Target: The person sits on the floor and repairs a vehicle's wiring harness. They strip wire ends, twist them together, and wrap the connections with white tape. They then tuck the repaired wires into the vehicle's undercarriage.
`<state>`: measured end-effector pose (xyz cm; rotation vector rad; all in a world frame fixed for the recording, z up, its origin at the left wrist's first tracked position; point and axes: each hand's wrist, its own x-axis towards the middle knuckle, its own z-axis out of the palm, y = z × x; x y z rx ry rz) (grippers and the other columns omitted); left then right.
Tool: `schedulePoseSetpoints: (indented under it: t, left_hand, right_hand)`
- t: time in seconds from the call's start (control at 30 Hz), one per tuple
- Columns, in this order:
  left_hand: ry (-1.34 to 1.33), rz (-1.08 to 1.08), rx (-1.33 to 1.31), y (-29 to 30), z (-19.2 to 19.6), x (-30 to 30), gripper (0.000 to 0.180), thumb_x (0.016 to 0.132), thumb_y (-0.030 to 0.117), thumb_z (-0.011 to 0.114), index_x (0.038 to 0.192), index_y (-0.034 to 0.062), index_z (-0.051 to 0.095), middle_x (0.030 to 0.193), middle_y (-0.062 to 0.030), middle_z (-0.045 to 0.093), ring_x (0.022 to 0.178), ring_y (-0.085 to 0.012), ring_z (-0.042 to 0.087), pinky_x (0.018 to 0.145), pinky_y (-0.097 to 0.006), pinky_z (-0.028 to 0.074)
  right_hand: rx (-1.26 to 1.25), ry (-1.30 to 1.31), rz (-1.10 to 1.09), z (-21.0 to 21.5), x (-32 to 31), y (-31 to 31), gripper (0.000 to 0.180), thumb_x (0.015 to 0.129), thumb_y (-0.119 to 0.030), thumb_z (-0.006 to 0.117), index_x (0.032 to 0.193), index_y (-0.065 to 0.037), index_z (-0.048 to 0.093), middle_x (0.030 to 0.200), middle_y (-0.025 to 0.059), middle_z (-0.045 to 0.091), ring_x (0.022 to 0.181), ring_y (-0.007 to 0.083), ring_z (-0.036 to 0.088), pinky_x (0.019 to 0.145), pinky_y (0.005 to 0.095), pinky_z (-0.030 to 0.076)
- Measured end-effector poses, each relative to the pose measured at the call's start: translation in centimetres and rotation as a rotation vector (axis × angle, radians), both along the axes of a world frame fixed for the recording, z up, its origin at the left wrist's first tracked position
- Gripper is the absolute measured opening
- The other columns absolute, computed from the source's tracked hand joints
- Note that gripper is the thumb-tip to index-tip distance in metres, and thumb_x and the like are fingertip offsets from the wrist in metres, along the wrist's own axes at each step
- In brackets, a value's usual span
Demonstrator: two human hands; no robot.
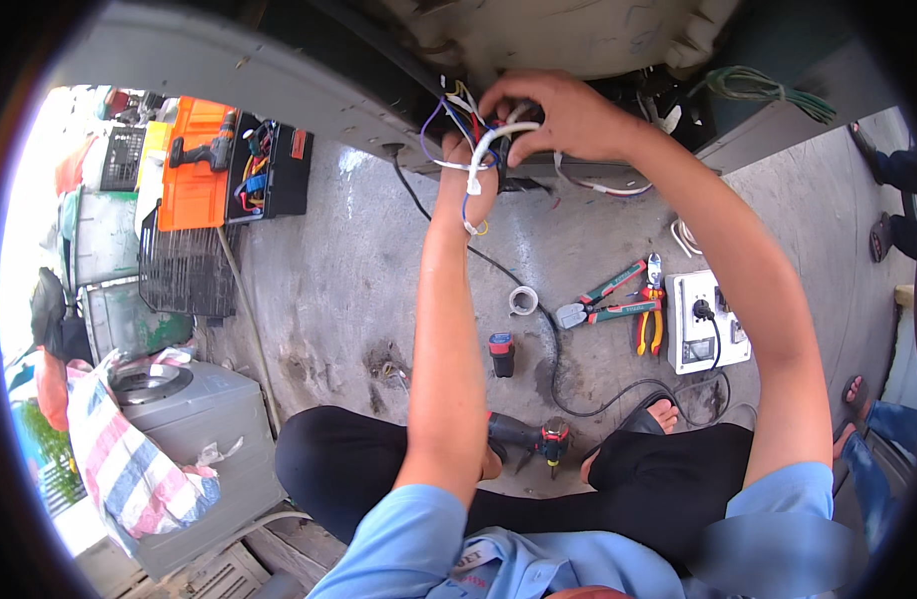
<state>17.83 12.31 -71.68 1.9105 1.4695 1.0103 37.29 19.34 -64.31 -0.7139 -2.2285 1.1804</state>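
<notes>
Fingers of the right hand pinch a white wire in the wire bundle, far up under the grey machine. Left hand fingers curl around the same bundle. Nearer, pliers lie on the floor beside a white power box. Far left sits an orange case.

Bundle of coloured wires, white cable looped across it, hanging from machine's underside
</notes>
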Motion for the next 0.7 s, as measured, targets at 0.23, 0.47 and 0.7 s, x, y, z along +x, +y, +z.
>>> schedulePoseSetpoints:
  t: [0.23,0.47,0.7]
  left_hand:
    - [-1.001,0.113,-0.353,-3.5,-0.5,-0.2,0.037,0.097,0.011,0.056,0.130,-0.0029,0.064,0.116,-0.0106,0.071,0.099,-0.0238,0.071,0.080,-0.033,0.056]
    - [-1.192,-0.023,-0.444,-3.2,0.6,-3.7,0.041,0.098,0.019,0.060,0.133,-0.0027,0.061,0.128,-0.0168,0.067,0.097,-0.0285,0.073,0.080,-0.040,0.060]
    - [-1.272,-0.146,-0.337,-6.5,-2.1,-7.4,0.059,0.095,0.034,0.066,0.143,0.0026,0.052,0.141,-0.0147,0.060,0.115,-0.0298,0.067,0.098,-0.039,0.051]
  right_hand:
    - [0.269,-0.086,-0.188,-4.8,-4.5,-0.2,0.054,0.072,-0.021,0.091,0.121,-0.011,0.071,0.118,0.0096,0.062,0.113,0.0195,0.062,0.101,0.0336,0.050]
    - [-0.254,-0.202,-0.396,-3.3,-1.9,1.0,0.037,0.090,-0.033,0.082,0.105,-0.001,0.073,0.079,0.0014,0.068,0.066,0.0097,0.062,0.064,0.0282,0.052]
    - [0.043,-0.125,-0.361,-2.3,6.0,0.8,0.039,0.094,-0.036,0.076,0.107,0.000,0.074,0.084,0.0045,0.073,0.079,0.0134,0.067,0.078,0.0322,0.053]
